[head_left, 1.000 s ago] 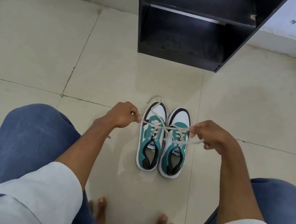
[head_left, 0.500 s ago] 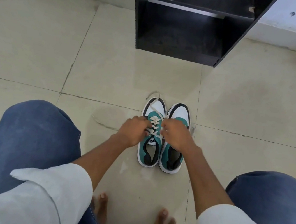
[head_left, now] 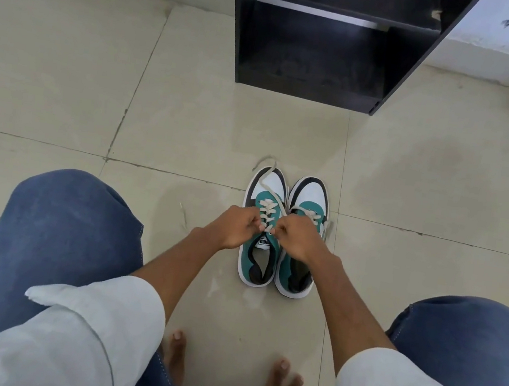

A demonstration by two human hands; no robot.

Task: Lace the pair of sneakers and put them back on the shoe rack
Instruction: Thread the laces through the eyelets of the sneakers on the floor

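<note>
- The two sneakers [head_left: 281,233] stand side by side on the tiled floor [head_left: 98,91] at mid-frame, toes toward the black shoe rack [head_left: 328,37] at the top.
- The left hand [head_left: 237,228] and right hand [head_left: 297,239] meet over the left-hand sneaker, each with fingers pinched closed on the pale lace [head_left: 268,209].
- A loose lace end trails past that sneaker's toe.
</note>
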